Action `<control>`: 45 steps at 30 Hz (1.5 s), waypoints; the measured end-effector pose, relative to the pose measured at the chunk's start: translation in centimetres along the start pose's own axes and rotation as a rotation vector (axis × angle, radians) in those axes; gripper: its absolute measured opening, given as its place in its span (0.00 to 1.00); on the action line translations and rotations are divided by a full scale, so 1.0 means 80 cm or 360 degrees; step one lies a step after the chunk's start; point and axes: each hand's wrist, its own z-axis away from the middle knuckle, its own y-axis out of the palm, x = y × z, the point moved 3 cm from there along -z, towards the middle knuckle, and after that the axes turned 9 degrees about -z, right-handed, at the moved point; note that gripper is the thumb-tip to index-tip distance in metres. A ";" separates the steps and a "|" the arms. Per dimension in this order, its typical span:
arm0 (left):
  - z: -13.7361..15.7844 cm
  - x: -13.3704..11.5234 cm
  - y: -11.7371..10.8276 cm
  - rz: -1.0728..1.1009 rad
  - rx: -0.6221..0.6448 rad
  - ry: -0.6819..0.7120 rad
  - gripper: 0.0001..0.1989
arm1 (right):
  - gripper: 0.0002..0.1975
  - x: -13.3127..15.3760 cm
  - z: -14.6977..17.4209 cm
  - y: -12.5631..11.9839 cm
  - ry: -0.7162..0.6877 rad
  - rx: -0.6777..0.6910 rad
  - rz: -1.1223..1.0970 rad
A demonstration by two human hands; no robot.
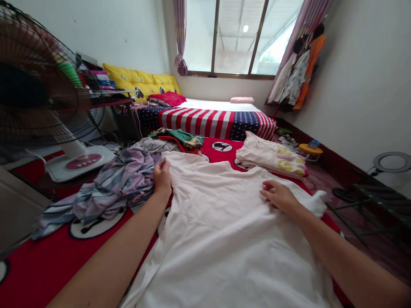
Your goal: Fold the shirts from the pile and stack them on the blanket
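A white T-shirt (221,222) lies spread out in front of me, its neckline at the far side and its body running toward me with soft wrinkles. My left hand (161,176) pinches the shirt's left edge near the shoulder. On the right side of the chest rests my right hand (278,196), fingers apart and slightly bent, touching the fabric. The shirt's right sleeve (317,203) sticks out bunched beyond that hand. Below the shirt is a red cloth (96,265) with white round prints.
A crumpled striped garment (122,179) lies left, with a green garment (181,137) behind. Folded white clothes (271,156) sit far right. A fan (77,158) stands at left. Beyond are a bed (205,122), a yellow stool (311,149) and a dark rack (379,205).
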 end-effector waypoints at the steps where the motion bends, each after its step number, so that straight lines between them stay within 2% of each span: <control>1: -0.002 -0.006 -0.002 0.0005 -0.0004 0.0022 0.19 | 0.18 0.001 -0.007 -0.003 0.0044 0.0007 -0.0039; 3: 0.000 -0.028 -0.005 -0.0127 -0.0054 0.0214 0.23 | 0.22 0.004 -0.022 -0.008 0.0106 -0.0008 -0.0114; 5: 0.005 -0.057 -0.004 -0.0409 -0.0144 0.0566 0.28 | 0.25 0.009 -0.039 -0.009 0.0126 -0.0060 -0.0185; 7: 0.011 -0.082 0.006 -0.0675 -0.0120 0.0920 0.28 | 0.27 0.012 -0.053 -0.007 0.0153 -0.0120 -0.0281; 8: 0.012 -0.090 0.016 -0.0754 -0.0012 0.1024 0.27 | 0.28 0.012 -0.059 -0.004 0.0181 -0.0135 -0.0337; 10: 0.011 -0.094 0.044 -0.0925 0.0388 0.1105 0.27 | 0.28 0.009 -0.068 0.002 0.0255 -0.0142 -0.0446; 12: 0.010 -0.085 0.073 -0.1112 0.0784 0.1076 0.27 | 0.22 0.005 -0.073 0.007 0.0326 -0.0132 -0.0533; 14: 0.008 -0.073 0.093 -0.1233 0.0958 0.1029 0.28 | 0.12 0.000 -0.076 0.010 0.0390 -0.0122 -0.0598; 16: 0.007 -0.064 0.103 -0.1244 0.0945 0.1003 0.27 | 0.03 -0.004 -0.076 0.010 0.0445 -0.0119 -0.0665; 21: 0.013 -0.058 0.097 -0.1137 0.0832 0.0978 0.11 | 0.07 0.004 -0.063 0.004 0.0444 -0.0174 -0.0944; 23: 0.009 -0.063 0.087 -0.1043 0.0696 0.0966 0.11 | 0.06 0.013 -0.057 0.002 0.0384 -0.0230 -0.1077; 27: -0.024 -0.082 0.069 -0.0646 0.0243 0.0831 0.10 | 0.05 0.039 -0.062 0.004 0.0230 -0.0305 -0.1252; 30: -0.049 -0.102 0.071 -0.0533 0.0122 0.0817 0.10 | 0.03 0.060 -0.077 0.007 0.0099 -0.0349 -0.1300; 33: -0.053 -0.120 0.081 -0.0542 0.0266 0.0986 0.14 | 0.20 0.077 -0.083 0.012 -0.0023 -0.0292 -0.1289; 35: -0.042 -0.124 0.084 -0.0557 0.0437 0.1125 0.22 | 0.34 0.080 -0.077 0.016 -0.0085 -0.0173 -0.1217; 37: -0.023 -0.118 0.077 -0.0615 0.0650 0.1230 0.32 | 0.39 0.074 -0.060 0.017 -0.0145 -0.0057 -0.1076; 38: -0.011 -0.112 0.070 -0.0663 0.0777 0.1285 0.33 | 0.37 0.067 -0.048 0.016 -0.0180 -0.0018 -0.1006; 40: 0.013 -0.097 0.045 -0.0770 0.1034 0.1388 0.27 | 0.31 0.049 -0.016 0.009 -0.0273 0.0033 -0.0881; 42: 0.036 -0.078 0.008 -0.0850 0.1211 0.1441 0.21 | 0.26 0.025 0.024 -0.007 -0.0358 0.0034 -0.0735; 45: 0.064 -0.051 -0.060 -0.0927 0.1330 0.1406 0.17 | 0.21 -0.014 0.090 -0.043 -0.0355 -0.0052 -0.0312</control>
